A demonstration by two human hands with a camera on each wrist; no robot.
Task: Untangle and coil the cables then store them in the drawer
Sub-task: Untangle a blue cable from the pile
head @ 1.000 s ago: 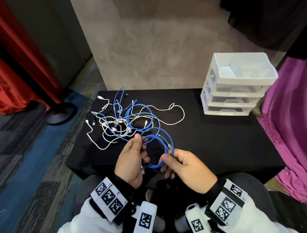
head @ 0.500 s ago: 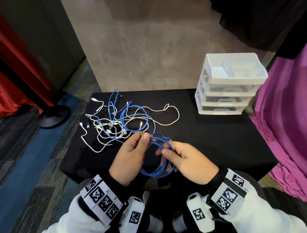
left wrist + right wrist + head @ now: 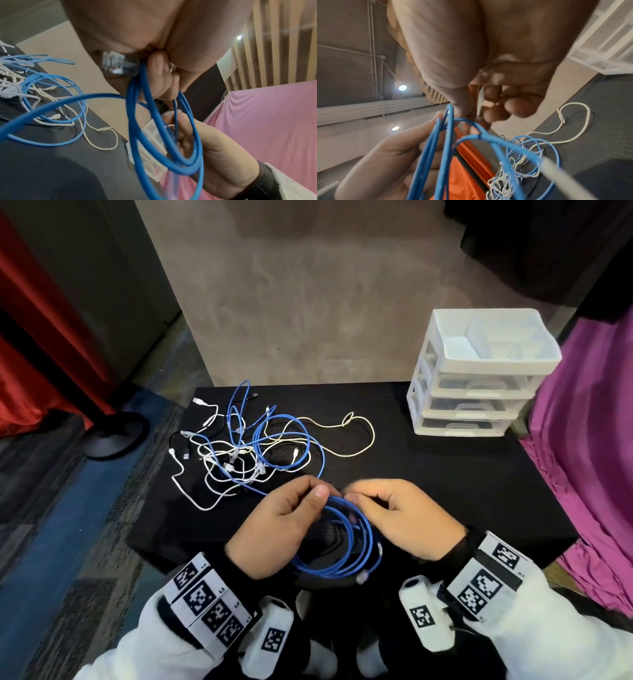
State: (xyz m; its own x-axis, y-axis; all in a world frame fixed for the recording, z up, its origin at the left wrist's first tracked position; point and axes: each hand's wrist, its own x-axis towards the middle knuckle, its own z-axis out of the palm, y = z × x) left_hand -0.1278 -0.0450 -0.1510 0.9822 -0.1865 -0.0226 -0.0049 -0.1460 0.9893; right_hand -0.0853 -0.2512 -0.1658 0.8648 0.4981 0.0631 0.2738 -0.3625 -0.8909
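Observation:
A blue cable [image 3: 356,546] hangs in a coil of several loops between both hands at the table's near edge. My left hand [image 3: 284,525] pinches the top of the coil [image 3: 137,121], with a clear plug [image 3: 118,63] against its palm. My right hand [image 3: 394,515] holds the loops from the right, fingers curled [image 3: 505,108] around the blue strands [image 3: 448,142]. The cable's free length runs back into a tangle of blue, white, cream and black cables [image 3: 246,446] on the black table [image 3: 445,474]. A white three-drawer unit [image 3: 479,378] stands at the back right, its drawers closed.
A cream cable loop [image 3: 356,436] lies between the tangle and the drawers. Pink cloth [image 3: 589,457] hangs at the table's right side. A red curtain and a black stand base [image 3: 113,436] are on the floor to the left.
Both hands have come closer together at the top of the coil. The coil has dropped lower toward the table edge and gained a loop, with less blue cable left in the tangle.

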